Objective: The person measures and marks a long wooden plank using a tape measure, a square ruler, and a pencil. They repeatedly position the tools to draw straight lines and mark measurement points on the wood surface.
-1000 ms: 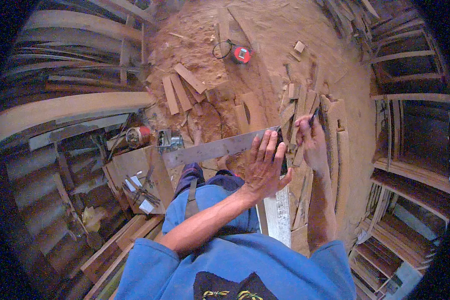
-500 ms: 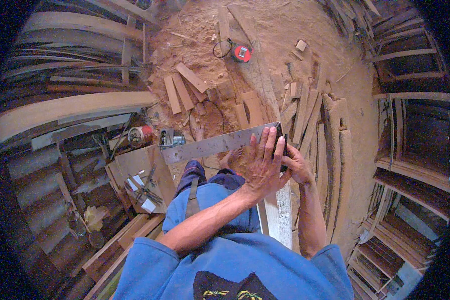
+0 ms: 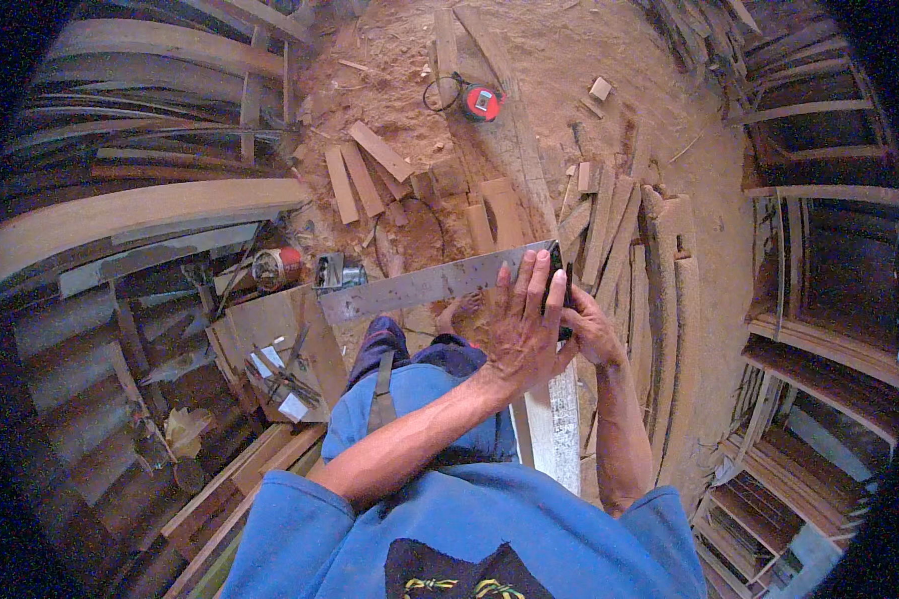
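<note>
Woodworking workshop — sawdust floor [image 3: 569, 60], stacked planks [image 3: 130, 210]
</note>
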The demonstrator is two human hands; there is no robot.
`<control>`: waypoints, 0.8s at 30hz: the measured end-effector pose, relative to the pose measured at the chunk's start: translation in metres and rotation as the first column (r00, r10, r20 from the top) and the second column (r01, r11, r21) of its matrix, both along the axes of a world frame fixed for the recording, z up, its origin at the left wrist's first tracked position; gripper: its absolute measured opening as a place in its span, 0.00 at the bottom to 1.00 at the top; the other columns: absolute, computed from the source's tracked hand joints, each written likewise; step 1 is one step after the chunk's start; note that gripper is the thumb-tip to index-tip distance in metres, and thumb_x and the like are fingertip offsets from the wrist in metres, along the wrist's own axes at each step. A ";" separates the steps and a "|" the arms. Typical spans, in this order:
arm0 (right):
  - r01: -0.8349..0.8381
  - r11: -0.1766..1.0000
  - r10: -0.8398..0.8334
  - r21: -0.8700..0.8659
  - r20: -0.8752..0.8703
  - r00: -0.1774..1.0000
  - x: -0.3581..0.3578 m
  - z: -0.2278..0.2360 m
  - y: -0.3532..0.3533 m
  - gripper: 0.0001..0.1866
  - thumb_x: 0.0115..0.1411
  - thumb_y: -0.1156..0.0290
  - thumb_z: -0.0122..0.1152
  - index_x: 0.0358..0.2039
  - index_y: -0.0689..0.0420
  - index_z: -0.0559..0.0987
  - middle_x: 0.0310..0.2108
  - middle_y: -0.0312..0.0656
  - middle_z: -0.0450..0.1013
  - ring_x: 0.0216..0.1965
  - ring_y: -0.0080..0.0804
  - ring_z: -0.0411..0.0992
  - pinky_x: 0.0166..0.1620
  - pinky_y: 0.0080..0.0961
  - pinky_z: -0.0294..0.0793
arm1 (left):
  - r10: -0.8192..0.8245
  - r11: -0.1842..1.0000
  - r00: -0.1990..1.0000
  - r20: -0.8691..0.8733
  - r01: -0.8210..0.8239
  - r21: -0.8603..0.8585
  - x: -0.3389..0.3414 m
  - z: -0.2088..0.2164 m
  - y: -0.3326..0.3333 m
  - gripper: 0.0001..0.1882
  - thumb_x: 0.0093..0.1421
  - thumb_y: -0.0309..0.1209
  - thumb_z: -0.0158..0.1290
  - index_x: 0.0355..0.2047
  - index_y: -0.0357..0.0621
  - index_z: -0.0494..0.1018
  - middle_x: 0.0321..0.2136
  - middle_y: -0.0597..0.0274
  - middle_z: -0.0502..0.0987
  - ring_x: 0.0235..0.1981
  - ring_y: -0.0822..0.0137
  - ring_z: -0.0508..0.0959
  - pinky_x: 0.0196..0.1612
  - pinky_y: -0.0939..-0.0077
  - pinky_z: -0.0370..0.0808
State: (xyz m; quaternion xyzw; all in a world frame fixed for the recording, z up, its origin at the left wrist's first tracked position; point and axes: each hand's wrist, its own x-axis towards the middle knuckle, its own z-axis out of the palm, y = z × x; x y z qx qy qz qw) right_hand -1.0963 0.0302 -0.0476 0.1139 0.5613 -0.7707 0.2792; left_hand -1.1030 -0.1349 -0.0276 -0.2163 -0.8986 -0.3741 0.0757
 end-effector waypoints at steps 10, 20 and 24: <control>0.501 0.844 -0.359 0.191 -0.491 0.794 -0.062 0.043 0.018 0.23 0.78 0.53 0.44 0.40 0.58 0.78 0.33 0.34 0.74 0.31 0.27 0.70 0.40 0.27 0.72 | 0.022 1.000 1.000 0.006 -0.022 -0.013 -0.001 0.001 0.004 0.44 0.54 0.44 0.62 0.65 0.33 0.61 0.71 0.34 0.55 0.74 0.38 0.53 0.74 0.38 0.44; 0.325 0.586 0.389 0.742 -0.610 0.690 -0.111 0.092 -0.059 0.11 0.63 0.64 0.70 0.34 0.60 0.84 0.31 0.45 0.80 0.38 0.44 0.76 0.46 0.36 0.74 | 0.011 0.995 0.999 0.044 -0.007 -0.101 -0.001 0.008 0.002 0.44 0.57 0.47 0.60 0.66 0.31 0.61 0.70 0.32 0.55 0.74 0.37 0.52 0.73 0.35 0.46; 0.507 0.374 0.506 0.777 -0.629 0.590 -0.114 0.106 -0.040 0.10 0.63 0.64 0.70 0.31 0.58 0.84 0.28 0.44 0.79 0.36 0.43 0.75 0.45 0.37 0.73 | 0.002 0.999 1.000 0.018 -0.001 -0.043 -0.002 0.004 0.003 0.41 0.56 0.47 0.60 0.64 0.31 0.64 0.70 0.32 0.54 0.74 0.37 0.52 0.73 0.33 0.45</control>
